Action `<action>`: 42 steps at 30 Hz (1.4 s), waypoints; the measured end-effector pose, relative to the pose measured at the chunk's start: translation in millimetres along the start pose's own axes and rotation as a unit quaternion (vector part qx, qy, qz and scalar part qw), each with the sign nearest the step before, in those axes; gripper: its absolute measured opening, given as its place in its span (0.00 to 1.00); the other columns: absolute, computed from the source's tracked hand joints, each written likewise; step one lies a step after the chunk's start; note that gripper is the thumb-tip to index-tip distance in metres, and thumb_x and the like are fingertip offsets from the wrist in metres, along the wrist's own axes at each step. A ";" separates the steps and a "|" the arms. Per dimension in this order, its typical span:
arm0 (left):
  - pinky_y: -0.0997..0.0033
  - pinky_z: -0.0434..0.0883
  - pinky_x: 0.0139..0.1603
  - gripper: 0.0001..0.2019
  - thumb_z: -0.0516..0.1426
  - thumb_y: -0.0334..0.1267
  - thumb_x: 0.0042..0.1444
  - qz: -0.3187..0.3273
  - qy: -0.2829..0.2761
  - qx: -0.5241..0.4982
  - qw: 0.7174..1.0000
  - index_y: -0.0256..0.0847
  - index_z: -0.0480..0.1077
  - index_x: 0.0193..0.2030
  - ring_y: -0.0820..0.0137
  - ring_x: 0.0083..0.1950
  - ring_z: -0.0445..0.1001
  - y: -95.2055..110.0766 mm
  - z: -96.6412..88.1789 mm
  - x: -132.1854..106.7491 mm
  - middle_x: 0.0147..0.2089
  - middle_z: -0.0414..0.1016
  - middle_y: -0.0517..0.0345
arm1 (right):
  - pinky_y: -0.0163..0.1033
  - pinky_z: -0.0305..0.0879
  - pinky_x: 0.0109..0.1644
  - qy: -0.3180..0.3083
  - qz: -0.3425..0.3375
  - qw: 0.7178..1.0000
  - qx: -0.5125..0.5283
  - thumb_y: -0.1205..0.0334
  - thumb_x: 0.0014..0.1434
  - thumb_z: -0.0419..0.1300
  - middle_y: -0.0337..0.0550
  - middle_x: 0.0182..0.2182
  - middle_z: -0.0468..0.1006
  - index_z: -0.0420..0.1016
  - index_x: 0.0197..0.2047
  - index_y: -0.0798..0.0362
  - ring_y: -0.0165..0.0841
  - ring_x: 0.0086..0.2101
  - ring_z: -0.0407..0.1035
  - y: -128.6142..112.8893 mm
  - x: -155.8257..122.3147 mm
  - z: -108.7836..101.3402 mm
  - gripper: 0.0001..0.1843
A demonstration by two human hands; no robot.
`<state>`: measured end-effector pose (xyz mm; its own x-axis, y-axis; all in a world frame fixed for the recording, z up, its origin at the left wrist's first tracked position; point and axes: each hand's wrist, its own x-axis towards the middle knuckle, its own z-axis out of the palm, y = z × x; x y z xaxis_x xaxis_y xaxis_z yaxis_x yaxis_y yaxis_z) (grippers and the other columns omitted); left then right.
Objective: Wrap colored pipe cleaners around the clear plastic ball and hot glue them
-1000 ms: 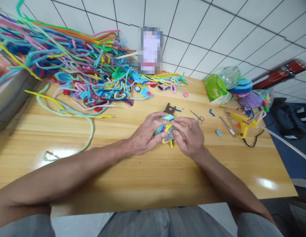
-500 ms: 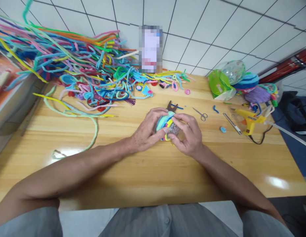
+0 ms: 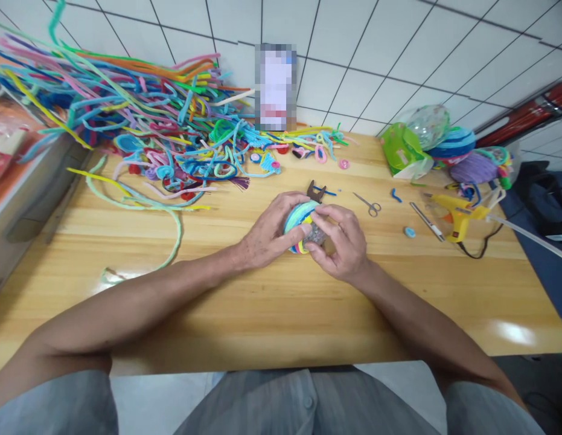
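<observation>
Between my two hands is a round ball (image 3: pixel 301 212) wrapped in pipe cleaners of mint green, blue, yellow and pink, with a greyish, see-through patch facing right. My left hand (image 3: pixel 277 232) curves around its left side, thumb laid across the front. On the right side, my right hand (image 3: pixel 343 241) presses fingertips and thumb against the ball near the bare patch. Just behind the ball a dark brown forked piece (image 3: pixel 316 191) lies beside a short blue pipe cleaner (image 3: pixel 328 193). Small scissors (image 3: pixel 369 205) lie to the right of my right hand.
A big heap of pipe cleaners (image 3: pixel 172 121) covers the back left, near a propped phone (image 3: pixel 275 87). To the right lie a utility knife (image 3: pixel 427 222), a yellow glue gun (image 3: pixel 458 214) and a blue disc (image 3: pixel 410 232). A green packet (image 3: pixel 405 151) and wrapped balls (image 3: pixel 457 145) stand behind.
The ball has turned slightly in my hands, showing more of the mint-green band. Both hands keep their hold, and the whole view has shifted a little.
</observation>
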<state>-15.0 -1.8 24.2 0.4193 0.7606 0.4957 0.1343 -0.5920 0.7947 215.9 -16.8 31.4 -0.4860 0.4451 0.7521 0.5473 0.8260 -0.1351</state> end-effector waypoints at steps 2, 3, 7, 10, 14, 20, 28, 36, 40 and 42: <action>0.52 0.73 0.76 0.22 0.57 0.50 0.78 0.002 -0.004 -0.001 1.000 0.44 0.67 0.72 0.58 0.72 0.75 0.3 1.2 -1.1 0.69 0.75 0.44 | 0.62 0.82 0.60 -0.006 0.000 1.000 0.001 0.55 0.71 0.65 0.59 0.60 0.82 0.67 0.76 0.48 0.52 0.58 0.79 1.0 -1.7 0.5 0.34; 0.52 0.73 0.76 0.22 0.57 0.49 0.78 0.005 -0.003 0.002 1.000 0.44 0.67 0.72 0.58 0.72 0.75 0.6 1.9 -1.9 0.69 0.76 0.44 | 0.62 0.81 0.60 -0.010 0.002 1.000 0.003 0.54 0.70 0.65 0.58 0.60 0.82 0.66 0.77 0.46 0.53 0.58 0.80 1.8 -2.9 0.7 0.34; 0.51 0.74 0.75 0.22 0.59 0.45 0.77 0.035 0.018 0.030 0.999 0.45 0.67 0.73 0.58 0.72 0.74 2.0 5.0 -5.0 0.69 0.75 0.43 | 0.64 0.81 0.61 -0.015 -0.006 1.000 0.019 0.54 0.69 0.65 0.56 0.61 0.82 0.65 0.78 0.45 0.54 0.59 0.80 5.3 -6.6 1.6 0.36; 0.51 0.73 0.75 0.22 0.59 0.44 0.77 0.051 0.034 0.050 0.997 0.45 0.67 0.73 0.59 0.73 0.72 1.5 6.7 -5.5 0.69 0.75 0.44 | 0.64 0.81 0.61 -0.007 -0.015 1.000 0.022 0.56 0.69 0.65 0.57 0.62 0.82 0.65 0.78 0.45 0.54 0.60 0.79 7.4 -6.6 3.4 0.37; 0.46 0.71 0.77 0.24 0.58 0.46 0.78 0.055 0.017 0.053 0.997 0.47 0.64 0.76 0.56 0.75 0.70 -3.1 6.3 -4.9 0.71 0.73 0.43 | 0.65 0.81 0.62 0.001 -0.012 1.000 0.029 0.56 0.70 0.64 0.56 0.62 0.81 0.64 0.79 0.44 0.53 0.61 0.79 9.0 -4.7 5.4 0.37; 0.38 0.68 0.80 0.35 0.60 0.51 0.75 0.090 -0.022 0.059 0.994 0.50 0.55 0.82 0.49 0.79 0.65 -13.7 2.6 -5.4 0.76 0.67 0.40 | 0.63 0.80 0.65 0.014 -0.010 0.999 0.050 0.59 0.70 0.64 0.59 0.63 0.80 0.65 0.79 0.49 0.53 0.63 0.78 8.3 -2.6 6.0 0.37; 0.38 0.69 0.79 0.34 0.60 0.47 0.75 0.099 -0.044 0.083 0.991 0.51 0.54 0.82 0.51 0.79 0.65 -13.7 -2.8 -4.9 0.75 0.67 0.40 | 0.66 0.79 0.66 0.013 0.004 0.998 0.059 0.58 0.71 0.63 0.57 0.64 0.80 0.65 0.79 0.46 0.53 0.64 0.77 7.1 -5.1 7.1 0.36; 0.39 0.69 0.79 0.28 0.59 0.43 0.76 0.120 -0.015 0.086 0.989 0.50 0.55 0.78 0.54 0.80 0.65 -9.9 0.2 -9.1 0.76 0.66 0.39 | 0.67 0.79 0.65 -0.016 0.022 0.999 0.032 0.54 0.71 0.61 0.56 0.65 0.80 0.68 0.76 0.45 0.53 0.64 0.77 9.4 -8.6 8.0 0.32; 0.41 0.70 0.78 0.18 0.56 0.41 0.78 0.135 -0.016 0.111 0.984 0.50 0.62 0.70 0.56 0.81 0.64 -12.1 2.5 -11.4 0.75 0.65 0.41 | 0.64 0.80 0.65 0.000 0.014 0.999 0.036 0.56 0.71 0.62 0.59 0.63 0.80 0.67 0.76 0.48 0.50 0.65 0.76 6.7 -6.4 7.2 0.32; 0.41 0.70 0.78 0.15 0.55 0.42 0.79 0.133 -0.021 0.121 0.983 0.50 0.65 0.68 0.56 0.81 0.64 -13.2 2.7 -11.9 0.76 0.65 0.41 | 0.64 0.79 0.65 -0.011 0.031 0.998 0.050 0.54 0.72 0.62 0.58 0.63 0.80 0.68 0.75 0.48 0.49 0.64 0.76 5.0 -4.0 4.0 0.30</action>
<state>-19.4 -3.8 6.9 0.5048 0.5619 0.6553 0.2228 -0.8183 0.5299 217.8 -13.1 25.1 -0.4688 0.5022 0.7266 0.5061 0.8269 -0.2450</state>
